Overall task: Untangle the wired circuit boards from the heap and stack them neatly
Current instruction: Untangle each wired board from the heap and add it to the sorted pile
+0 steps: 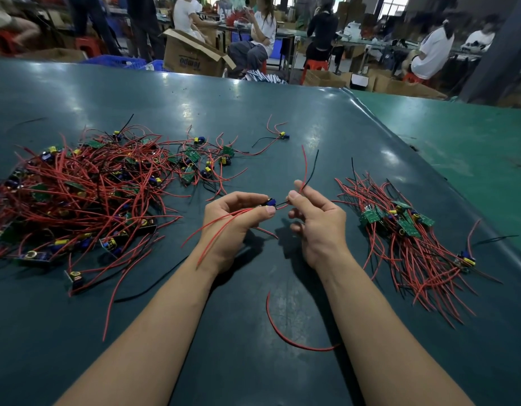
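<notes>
A big tangled heap (pixel 86 191) of small green circuit boards with red and black wires covers the left of the dark green table (pixel 253 118). A smaller, lined-up stack of boards (pixel 400 224) lies at the right, its wires trailing toward me. Between them, my left hand (pixel 236 224) pinches one small circuit board (pixel 269 202) with a blue part, its red wires draped over my wrist. My right hand (pixel 315 218) pinches that board's red and black wires (pixel 307 174), which stick up and away.
A loose red wire (pixel 282 332) curves on the table between my forearms. One stray board (pixel 282 136) lies further back. The table's right edge drops to a lighter green surface (pixel 458 148). Seated people, cardboard boxes (pixel 192 54) and red stools are beyond the far edge.
</notes>
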`<state>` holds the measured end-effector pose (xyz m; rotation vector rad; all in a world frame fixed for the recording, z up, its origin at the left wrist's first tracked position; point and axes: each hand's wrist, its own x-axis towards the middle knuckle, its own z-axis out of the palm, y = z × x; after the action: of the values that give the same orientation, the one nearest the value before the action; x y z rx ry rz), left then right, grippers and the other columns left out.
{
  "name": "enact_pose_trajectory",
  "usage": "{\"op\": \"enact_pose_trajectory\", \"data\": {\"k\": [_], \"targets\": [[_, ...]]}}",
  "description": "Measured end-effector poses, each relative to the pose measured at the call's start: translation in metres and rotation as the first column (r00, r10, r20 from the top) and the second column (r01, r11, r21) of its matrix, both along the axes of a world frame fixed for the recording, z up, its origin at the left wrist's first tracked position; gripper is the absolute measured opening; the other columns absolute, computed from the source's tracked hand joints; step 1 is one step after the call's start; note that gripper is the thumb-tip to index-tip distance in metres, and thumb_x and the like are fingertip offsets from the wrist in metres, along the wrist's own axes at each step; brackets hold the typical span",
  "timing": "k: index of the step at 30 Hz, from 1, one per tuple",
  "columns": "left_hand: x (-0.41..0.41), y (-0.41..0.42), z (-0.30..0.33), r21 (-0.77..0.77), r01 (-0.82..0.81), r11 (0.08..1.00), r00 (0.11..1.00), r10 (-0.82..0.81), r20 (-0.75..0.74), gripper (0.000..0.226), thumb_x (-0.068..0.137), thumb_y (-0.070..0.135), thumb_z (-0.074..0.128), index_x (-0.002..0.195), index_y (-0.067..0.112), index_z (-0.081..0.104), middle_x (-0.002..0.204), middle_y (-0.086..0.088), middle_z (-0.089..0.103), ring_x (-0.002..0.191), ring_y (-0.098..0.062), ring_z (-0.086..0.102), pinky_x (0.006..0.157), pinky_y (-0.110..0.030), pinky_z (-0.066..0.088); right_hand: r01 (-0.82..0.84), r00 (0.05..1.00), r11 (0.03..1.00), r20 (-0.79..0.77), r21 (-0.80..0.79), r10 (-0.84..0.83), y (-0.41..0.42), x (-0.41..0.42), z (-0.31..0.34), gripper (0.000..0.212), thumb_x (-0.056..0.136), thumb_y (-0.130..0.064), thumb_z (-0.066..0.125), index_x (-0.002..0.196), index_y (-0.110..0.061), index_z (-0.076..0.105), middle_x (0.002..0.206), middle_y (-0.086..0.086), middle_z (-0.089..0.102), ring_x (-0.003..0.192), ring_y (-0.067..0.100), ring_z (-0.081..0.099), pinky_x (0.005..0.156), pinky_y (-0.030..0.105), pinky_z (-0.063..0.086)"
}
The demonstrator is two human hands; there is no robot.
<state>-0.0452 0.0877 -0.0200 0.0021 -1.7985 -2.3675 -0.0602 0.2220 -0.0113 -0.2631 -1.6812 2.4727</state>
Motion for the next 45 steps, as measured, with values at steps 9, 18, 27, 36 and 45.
{"op": "enact_pose_trajectory", "data": {"k": [9,18,27,36,45], "targets": [[-0.002,-0.006,0.003,0.137,0.216,0.967,0.970,-0.228,0.081,0.023,0.067,0.016,0.073,0.088,0.007,0.070,0.073,0.000,0.070,0.057,-0.009,0.059,0.058,-0.020,0.048,-0.070,0.997,0.987,-0.018,-0.147,0.068,0.004,-0.003,0.001,0.011,0.092,-0.009,0.064,0.084,-0.014,0.059,0.057,0.000,0.066,0.037,0.006,0.046,0.036,0.015,0.034],[-0.003,-0.004,0.000,0.051,0.174,0.983,0.981,-0.178,0.072,0.006,0.069,0.009,0.074,0.073,0.005,0.070,0.064,-0.003,0.067,0.054,-0.012,0.060,0.055,-0.022,0.051,0.190,0.963,0.945,-0.239,0.265,-0.126,0.003,-0.005,-0.008,0.017,0.093,-0.013,0.065,0.082,-0.014,0.052,0.063,0.005,0.071,0.031,0.013,0.048,0.034,0.018,0.033],[-0.002,-0.003,0.001,0.028,0.163,0.986,0.985,-0.164,0.058,0.015,0.076,0.000,0.073,0.066,0.011,0.075,0.067,-0.006,0.070,0.057,-0.014,0.060,0.058,-0.022,0.051,0.188,0.971,0.963,-0.184,0.192,-0.152,0.009,-0.009,-0.007,0.008,0.096,-0.004,0.056,0.093,-0.012,0.055,0.069,0.005,0.074,0.031,0.013,0.047,0.033,0.018,0.035],[-0.002,-0.003,0.000,0.007,0.158,0.987,0.986,-0.159,0.053,0.011,0.078,-0.002,0.072,0.072,0.007,0.074,0.068,-0.007,0.070,0.057,-0.014,0.060,0.056,-0.023,0.050,0.233,0.957,0.957,-0.215,0.174,-0.195,0.012,-0.010,-0.004,0.014,0.097,-0.005,0.052,0.092,-0.017,0.052,0.070,0.008,0.074,0.031,0.013,0.048,0.033,0.017,0.034],[-0.001,-0.002,0.001,0.006,0.173,0.985,0.984,-0.173,0.038,0.019,0.078,-0.004,0.071,0.066,0.011,0.076,0.068,-0.007,0.070,0.056,-0.014,0.060,0.057,-0.022,0.050,0.380,0.909,0.916,-0.234,0.126,-0.345,0.020,-0.012,-0.002,0.011,0.097,-0.006,0.056,0.096,-0.016,0.062,0.074,0.003,0.075,0.036,0.009,0.052,0.032,0.017,0.034]]}}
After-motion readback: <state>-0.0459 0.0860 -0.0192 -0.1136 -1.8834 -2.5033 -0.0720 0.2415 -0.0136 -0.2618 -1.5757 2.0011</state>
